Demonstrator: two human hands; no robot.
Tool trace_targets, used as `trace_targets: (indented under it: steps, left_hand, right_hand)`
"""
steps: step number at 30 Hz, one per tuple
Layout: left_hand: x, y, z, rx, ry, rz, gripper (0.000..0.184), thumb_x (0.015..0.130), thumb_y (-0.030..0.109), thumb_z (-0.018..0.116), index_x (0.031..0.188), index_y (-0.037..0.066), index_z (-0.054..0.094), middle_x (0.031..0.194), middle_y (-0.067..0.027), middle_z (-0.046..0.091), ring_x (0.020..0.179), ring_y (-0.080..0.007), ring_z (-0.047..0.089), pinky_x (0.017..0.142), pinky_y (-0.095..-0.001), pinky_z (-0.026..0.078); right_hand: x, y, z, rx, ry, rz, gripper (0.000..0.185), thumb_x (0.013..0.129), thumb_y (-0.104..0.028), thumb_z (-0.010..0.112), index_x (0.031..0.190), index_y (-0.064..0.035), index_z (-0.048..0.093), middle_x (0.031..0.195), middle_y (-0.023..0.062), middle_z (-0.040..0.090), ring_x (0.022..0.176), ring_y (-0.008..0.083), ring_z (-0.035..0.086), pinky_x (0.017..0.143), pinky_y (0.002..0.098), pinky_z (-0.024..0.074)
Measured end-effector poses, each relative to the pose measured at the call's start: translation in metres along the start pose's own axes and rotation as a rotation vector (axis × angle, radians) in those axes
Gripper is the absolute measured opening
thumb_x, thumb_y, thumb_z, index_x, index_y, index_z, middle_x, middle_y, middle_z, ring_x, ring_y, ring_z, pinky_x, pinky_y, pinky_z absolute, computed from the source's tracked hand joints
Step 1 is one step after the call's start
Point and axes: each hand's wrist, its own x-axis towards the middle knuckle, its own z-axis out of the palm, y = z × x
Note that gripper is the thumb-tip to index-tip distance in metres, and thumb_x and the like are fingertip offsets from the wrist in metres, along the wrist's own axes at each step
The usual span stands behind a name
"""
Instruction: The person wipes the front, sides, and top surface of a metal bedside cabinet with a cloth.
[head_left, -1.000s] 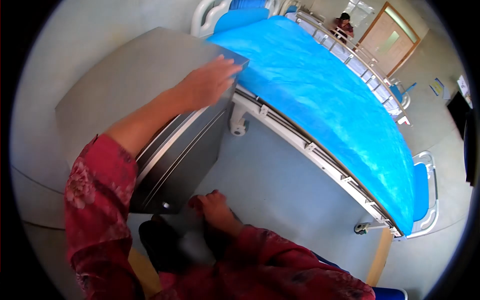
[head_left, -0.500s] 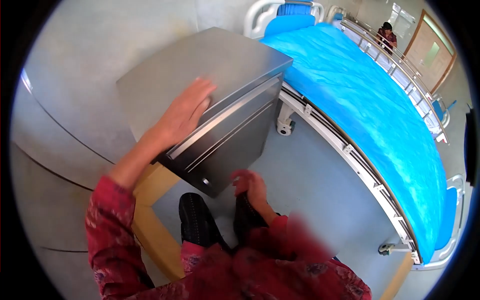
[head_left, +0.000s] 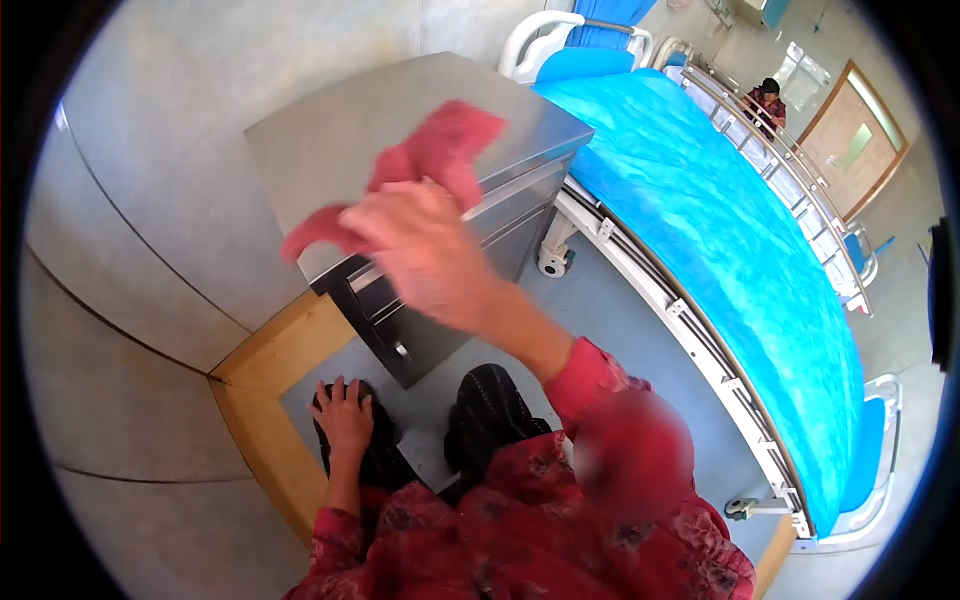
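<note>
My right hand is closed around a red cloth, raised above the front edge of a metal bedside cabinet. One end of the cloth spreads over the cabinet top and the other sticks out on the left of my fist. Hand and cloth are slightly blurred, so whether the cloth touches the metal I cannot tell. Lower down, my left hand rests on my dark-trousered knee with its fingers spread, holding nothing. The cabinet's drawer fronts and a small handle show below my right forearm.
A hospital bed with a bright blue cover stands right of the cabinet, on a wheeled white frame. Behind it are a railed bed, a person and a wooden door. A wall and yellowish baseboard run along the left.
My left hand has left the cabinet top and dropped onto my knee. My right hand has risen from beside my knees to the cabinet, carrying the red cloth.
</note>
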Motion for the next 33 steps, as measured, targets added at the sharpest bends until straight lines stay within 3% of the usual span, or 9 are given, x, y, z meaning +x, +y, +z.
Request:
trace_targets:
  steps: [7,11,13,17,19,21,27,30,33]
  left_hand:
    - [0.006,-0.036,0.017,-0.064,0.045,-0.009,0.029,0.088,0.025,0.071,0.112,0.009,0.071,0.129,-0.0112,0.065,0.127,-0.0418,0.052,0.1,-0.058,0.042]
    - [0.006,-0.052,0.013,-0.103,0.035,-0.036,0.027,0.088,0.022,0.07,0.11,0.007,0.071,0.128,-0.0127,0.065,0.125,-0.0414,0.053,0.101,-0.056,0.043]
    - [0.004,-0.062,0.013,-0.204,0.085,-0.001,0.024,0.088,0.017,0.068,0.109,0.004,0.07,0.124,-0.015,0.066,0.121,-0.0422,0.054,0.101,-0.0527,0.044]
    - [0.006,-0.07,0.02,-0.252,0.139,-0.012,0.02,0.087,0.012,0.068,0.105,0.003,0.069,0.118,-0.016,0.068,0.116,-0.041,0.057,0.099,-0.0493,0.046]
    - [0.01,-0.066,0.01,-0.227,0.165,-0.023,0.017,0.086,0.009,0.068,0.101,0.003,0.069,0.111,-0.0144,0.069,0.108,-0.0392,0.059,0.096,-0.048,0.048]
    - [0.019,-0.064,0.002,-0.243,0.171,-0.053,0.015,0.085,0.009,0.068,0.099,0.004,0.068,0.109,-0.0134,0.069,0.106,-0.0379,0.06,0.095,-0.0484,0.048]
    - [0.025,-0.063,0.002,-0.288,0.201,-0.06,0.013,0.085,0.012,0.069,0.096,0.005,0.068,0.104,-0.011,0.069,0.102,-0.0354,0.061,0.091,-0.048,0.048]
    - [0.025,-0.058,-0.001,-0.278,0.178,-0.06,0.014,0.085,0.014,0.069,0.096,0.006,0.069,0.105,-0.0105,0.069,0.103,-0.0348,0.06,0.09,-0.0469,0.047]
    - [0.027,-0.054,-0.006,-0.258,0.187,-0.037,0.013,0.085,0.014,0.069,0.095,0.006,0.069,0.106,-0.0105,0.069,0.105,-0.0344,0.06,0.089,-0.046,0.047]
  right_hand:
    - [0.0,0.078,0.034,-0.076,-0.159,0.147,0.017,0.081,-0.021,0.075,0.08,-0.008,0.064,0.095,0.007,0.063,0.094,0.0318,0.057,0.088,0.0463,0.0471]
    - [-0.02,0.185,0.011,-0.396,0.114,0.041,0.016,0.078,-0.024,0.075,0.086,-0.011,0.07,0.103,0.0084,0.064,0.095,0.0327,0.058,0.086,0.0496,0.0458]
    - [-0.02,0.217,-0.026,-0.555,-0.17,0.363,0.029,0.081,-0.036,0.073,0.101,-0.015,0.075,0.117,0.0099,0.064,0.106,0.0344,0.059,0.09,0.0534,0.0445]
    - [-0.034,0.299,-0.067,-0.76,-0.208,0.707,0.052,0.093,-0.056,0.059,0.126,-0.0182,0.07,0.139,0.015,0.062,0.129,0.0414,0.055,0.103,0.0548,0.0434]
    - [-0.042,0.349,-0.087,-0.576,-0.13,0.804,0.047,0.093,-0.052,0.063,0.122,-0.0158,0.072,0.122,0.0223,0.07,0.11,0.0409,0.068,0.093,0.0481,0.0537]
    - [-0.049,0.379,-0.095,-0.65,-0.129,0.758,0.048,0.094,-0.051,0.063,0.121,-0.0121,0.072,0.113,0.025,0.072,0.107,0.0437,0.068,0.092,0.0481,0.0536]
    - [-0.017,0.312,-0.083,-0.802,-0.345,0.846,0.036,0.096,-0.04,0.063,0.105,-0.0063,0.072,0.106,0.0242,0.072,0.1,0.0445,0.068,0.092,0.0512,0.0523]
    - [-0.02,0.276,-0.079,-0.778,-0.326,0.608,0.029,0.091,-0.033,0.07,0.088,-0.0047,0.072,0.087,0.0221,0.072,0.082,0.0435,0.069,0.078,0.0538,0.0531]
    - [-0.023,0.239,-0.065,-0.623,-0.27,0.596,0.027,0.089,-0.031,0.072,0.081,-0.0047,0.07,0.081,0.022,0.07,0.078,0.0433,0.067,0.073,0.0535,0.0521]
